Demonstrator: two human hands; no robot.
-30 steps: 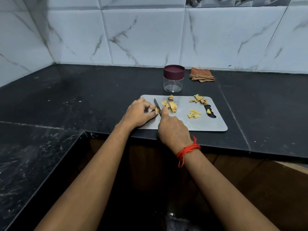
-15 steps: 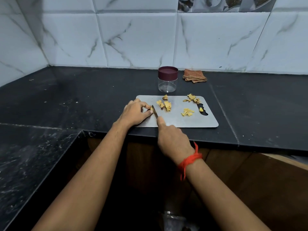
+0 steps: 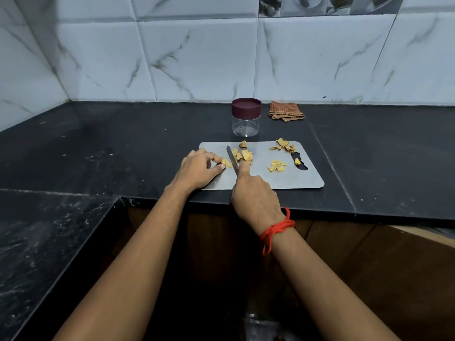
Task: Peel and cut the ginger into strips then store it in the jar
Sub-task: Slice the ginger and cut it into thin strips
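Black stone counter, backed by marble-look tiles, carries a grey cutting board at its front edge. On the board's left part lies the ginger piece in hand, small and pale yellow. The left hand pinches it at its curled fingertips.

Just to the piece's right is the knife, its blade running away from the person and leaning a little to the left. The right hand is wrapped round the handle, with one finger reaching forward by the blade. The left hand is the nearer to the piece, and the blade seems to need only a slight shift leftward to meet the piece's free right end. The fingertips are close, so that looks like the risk.

Right of the blade sits a heap of slices, and cut strips lie mid-board. Peelings are at the far right corner. Just behind the board stands the jar, its maroon lid on, with a folded cloth to its right.
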